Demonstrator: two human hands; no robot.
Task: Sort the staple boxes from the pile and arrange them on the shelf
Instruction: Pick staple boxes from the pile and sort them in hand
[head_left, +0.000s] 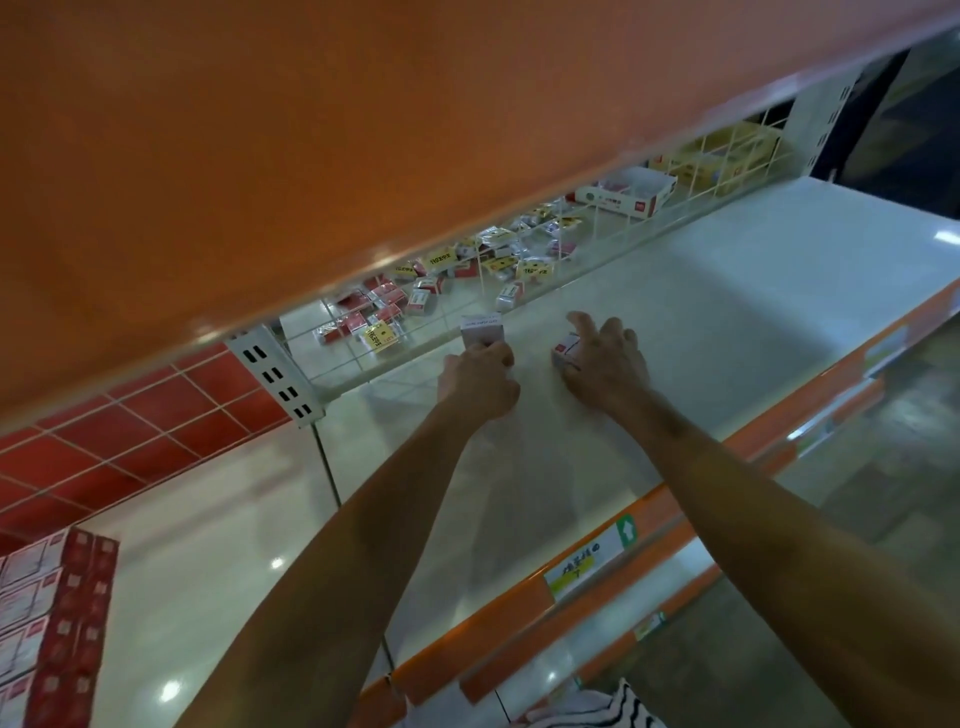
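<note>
We see a small white staple box (483, 332) standing upright on the glossy white shelf board (727, 291), right against the white wire mesh divider (587, 244). The left hand (480, 379) grasps it from the near side, fingers curled round its lower part. Just beside it to the right, a small red-and-white staple box (566, 349) lies on the same board. The right hand (605, 364) rests against it with straight, spread fingers, relaxed rather than clenched.

Behind the mesh we make out the loose pile of small red, white and yellow-labelled boxes (441, 275), and further right an open white cardboard carton (628, 195). An orange price rail (649, 514) edges the board's front, an orange shelf underside (363, 130) hangs overhead, and a stack of red-and-white cartons (47, 623) stands at lower left.
</note>
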